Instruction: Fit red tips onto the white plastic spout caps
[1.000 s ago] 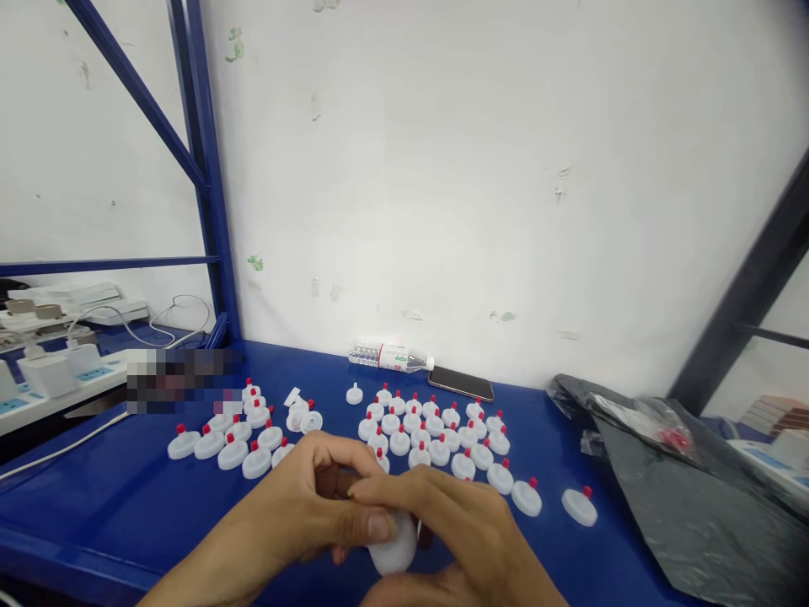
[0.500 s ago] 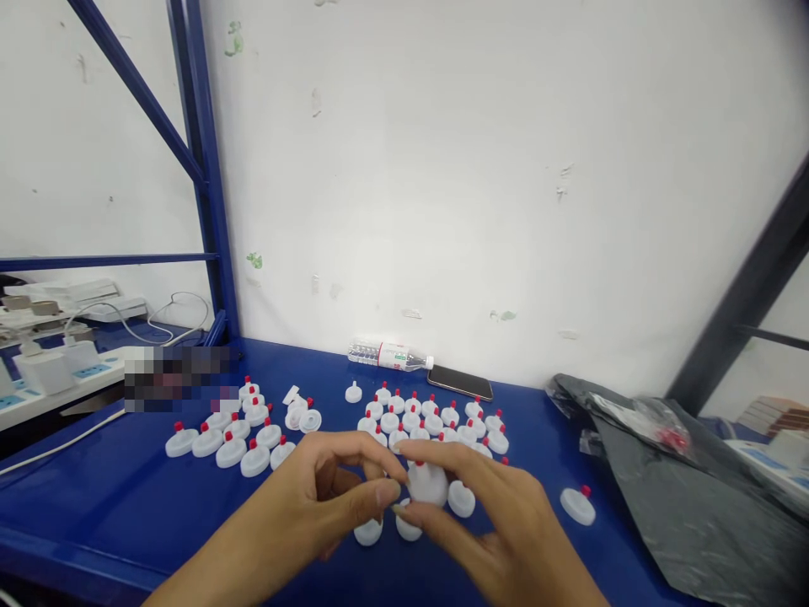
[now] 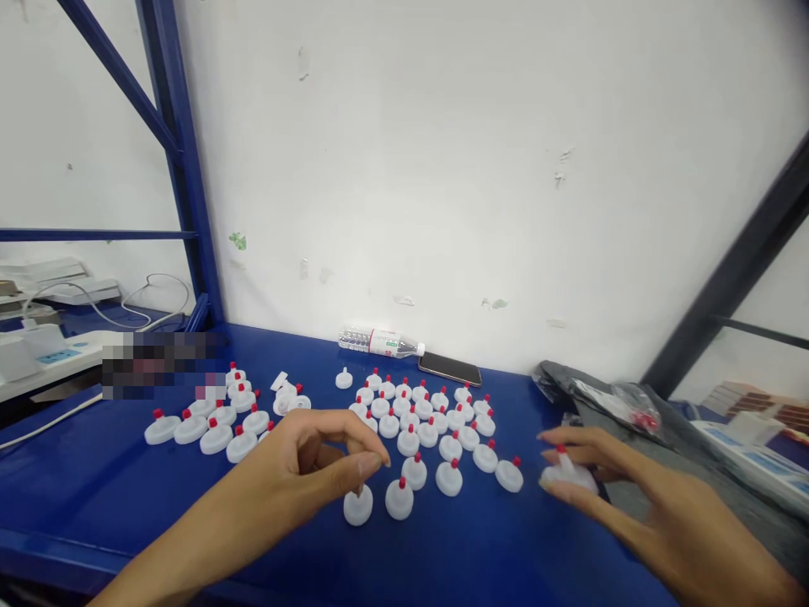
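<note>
My right hand (image 3: 650, 497) is at the right of the table, thumb and fingers closed around a white nozzle cap (image 3: 572, 479) with a red tip pointing up. Part of that cap is hidden by the fingers. Over the front of the table hovers my left hand (image 3: 316, 464), thumb and index finger pinched together; whatever they hold, if anything, does not show. Just beyond and below its fingertips stand a red-tipped nozzle cap (image 3: 399, 502) and another white cap (image 3: 357, 507). Many similar red-tipped caps (image 3: 408, 443) stand in a group mid-table.
More red-tipped caps (image 3: 216, 438) form a group on the left, near some loose white pieces (image 3: 291, 400). One cap without red (image 3: 344, 379) stands behind. Along the wall lie a water bottle (image 3: 379, 341) and a phone (image 3: 449, 369). A dark plastic bag (image 3: 607, 421) covers the right side.
My right hand has let go of a nozzle cap near the middle and moved right to the separate one, which is now turned. My left hand keeps its pinch. The view has shifted slightly.
</note>
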The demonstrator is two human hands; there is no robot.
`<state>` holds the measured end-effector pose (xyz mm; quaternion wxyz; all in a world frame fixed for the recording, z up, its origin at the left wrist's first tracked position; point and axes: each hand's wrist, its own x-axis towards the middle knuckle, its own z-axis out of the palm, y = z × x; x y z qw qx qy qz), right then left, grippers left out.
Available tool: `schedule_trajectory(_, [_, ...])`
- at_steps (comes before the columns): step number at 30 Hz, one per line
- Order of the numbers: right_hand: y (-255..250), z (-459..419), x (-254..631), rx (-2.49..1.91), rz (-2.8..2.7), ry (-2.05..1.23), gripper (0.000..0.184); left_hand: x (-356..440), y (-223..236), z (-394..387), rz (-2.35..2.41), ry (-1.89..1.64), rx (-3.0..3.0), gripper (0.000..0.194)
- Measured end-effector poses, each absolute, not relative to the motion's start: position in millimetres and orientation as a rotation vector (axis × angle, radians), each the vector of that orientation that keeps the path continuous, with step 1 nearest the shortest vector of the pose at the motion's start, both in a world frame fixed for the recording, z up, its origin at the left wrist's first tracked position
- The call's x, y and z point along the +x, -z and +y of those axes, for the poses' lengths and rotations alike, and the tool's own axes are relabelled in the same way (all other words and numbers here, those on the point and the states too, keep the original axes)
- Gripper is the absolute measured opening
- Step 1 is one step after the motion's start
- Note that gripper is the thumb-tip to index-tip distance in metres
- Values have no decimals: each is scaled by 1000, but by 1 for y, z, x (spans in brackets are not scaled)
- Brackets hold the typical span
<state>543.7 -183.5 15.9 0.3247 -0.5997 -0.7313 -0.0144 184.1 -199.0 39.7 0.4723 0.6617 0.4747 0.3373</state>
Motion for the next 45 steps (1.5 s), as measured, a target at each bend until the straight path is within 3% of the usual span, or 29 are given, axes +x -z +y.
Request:
schedule_trajectory(6, [-9,-179,552,-1829,-2013,-603,29,182,-44,-199,1186,-810,1617,30])
schedule_trajectory(12, [-1,-170,536,-1758,-2052,-816,16,182,-43,-198,1195,-794,1609,32])
schedule_trajectory(25, [6,-163,534,-1705,-2013,-736,22,185,-44,-201,1221,-774,1650,35])
schedule_trajectory(32, [12,-158,534,-1729,-2040,-682,29,172,-55,-161,1556,-861,2097,37])
schedule_trajectory(35, [14,-160,537,-1719,-2042,-608,29,152,-52,-112,1777,-668,2339,37])
schedule_trajectory(41, [11,-178,551,-1675,-2009,-369,18,120,-25,-24,1827,-266,2501,60])
schedule_trajectory(43, [9,-182,555,-1636,-1983,-266,20,120,-16,-9,1762,-238,2496,55])
schedule_trajectory(45, [7,-184,557,-1629,-1962,-181,22,122,-11,-2,1719,-233,2492,36])
